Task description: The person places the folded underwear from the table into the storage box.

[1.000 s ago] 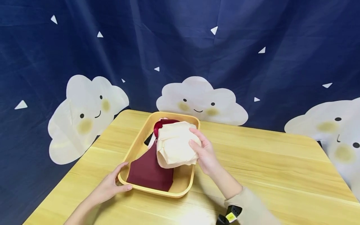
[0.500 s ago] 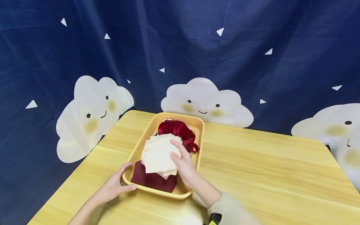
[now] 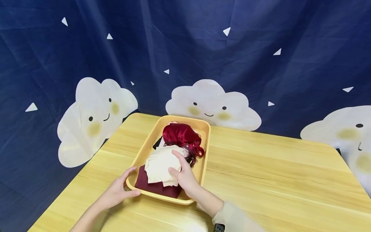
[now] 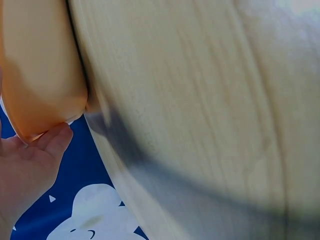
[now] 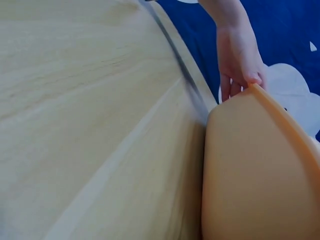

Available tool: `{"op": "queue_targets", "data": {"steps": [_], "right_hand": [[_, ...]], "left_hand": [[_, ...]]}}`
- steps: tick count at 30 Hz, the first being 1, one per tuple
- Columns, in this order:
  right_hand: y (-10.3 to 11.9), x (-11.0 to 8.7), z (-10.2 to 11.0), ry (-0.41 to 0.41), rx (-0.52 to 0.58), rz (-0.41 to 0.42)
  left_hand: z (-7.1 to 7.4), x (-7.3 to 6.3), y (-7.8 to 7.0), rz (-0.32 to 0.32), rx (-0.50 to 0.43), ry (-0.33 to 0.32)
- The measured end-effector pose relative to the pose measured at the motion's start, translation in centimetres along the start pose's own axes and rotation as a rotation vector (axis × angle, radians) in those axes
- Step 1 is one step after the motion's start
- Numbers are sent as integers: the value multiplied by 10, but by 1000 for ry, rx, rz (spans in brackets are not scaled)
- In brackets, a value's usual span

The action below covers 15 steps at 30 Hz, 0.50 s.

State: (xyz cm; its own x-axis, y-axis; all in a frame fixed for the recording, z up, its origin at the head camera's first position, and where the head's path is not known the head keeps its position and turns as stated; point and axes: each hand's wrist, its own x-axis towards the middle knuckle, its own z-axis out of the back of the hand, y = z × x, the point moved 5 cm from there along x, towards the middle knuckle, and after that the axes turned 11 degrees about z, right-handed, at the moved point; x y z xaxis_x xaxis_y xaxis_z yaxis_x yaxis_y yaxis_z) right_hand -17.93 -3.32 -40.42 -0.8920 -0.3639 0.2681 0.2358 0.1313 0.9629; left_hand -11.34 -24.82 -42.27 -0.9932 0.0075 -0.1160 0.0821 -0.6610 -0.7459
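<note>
In the head view, my left hand grips the near left corner of an orange-yellow plastic tray, thumb at the front rim and fingers along the left side. That hand also shows in the right wrist view, thumb over the rim. Inside the tray, my right hand holds a cream folded piece of clothing by its right side, thumb and forefinger on top. The other fingers are hidden. Beneath the cream piece lies a folded burgundy cloth at the tray's near end.
Shiny dark red satin clothing with thin straps lies at the tray's far end. Near it a black item and pale pink cloth show partly. The wooden table extends to the right. A dark blue cloud-print curtain hangs behind.
My right hand has carried the cream clothing left and toward me, lowering it over the burgundy cloth. The red satin piece is uncovered now. My left hand stays on the tray corner.
</note>
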Motion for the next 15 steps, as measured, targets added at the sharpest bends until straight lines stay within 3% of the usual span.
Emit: {"op": "queue_targets", "data": {"steps": [7,15], "right_hand": [[3,-9,-2,42,-195,41],[8,-13,-6,198,-489,73]], "left_hand": [[0,-1,0,-6,-14,0],[0,1,0,-19,-5,-7]]}}
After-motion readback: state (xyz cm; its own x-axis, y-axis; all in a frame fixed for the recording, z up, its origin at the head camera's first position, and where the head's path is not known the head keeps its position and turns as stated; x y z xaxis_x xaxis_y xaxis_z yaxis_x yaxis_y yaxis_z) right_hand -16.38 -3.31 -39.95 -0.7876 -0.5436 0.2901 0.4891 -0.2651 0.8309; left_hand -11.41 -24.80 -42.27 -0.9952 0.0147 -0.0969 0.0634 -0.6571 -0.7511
